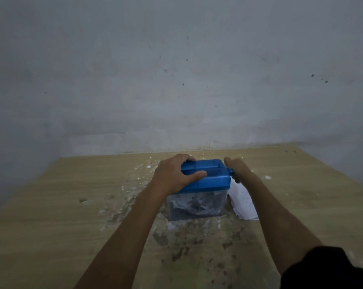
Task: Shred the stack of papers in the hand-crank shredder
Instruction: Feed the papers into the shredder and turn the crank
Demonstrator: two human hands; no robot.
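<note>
A hand-crank shredder with a blue top (213,176) and a clear bin (197,205) stands mid-table; white shreds fill the bin. My left hand (172,174) grips the left end of the blue top, thumb across its front and fingers over the back. At the shredder's right side my right hand (235,166) is curled round the blue crank (230,171), most of which is hidden under the hand. A stack of white papers (243,203) lies flat on the table just right of the bin, partly under my right forearm.
The wooden table (61,205) runs up to a grey wall (176,80) at the back. Paper scraps and dark stains (189,240) are scattered around the shredder and in front of it. A dark sleeve (326,268) shows at the lower right.
</note>
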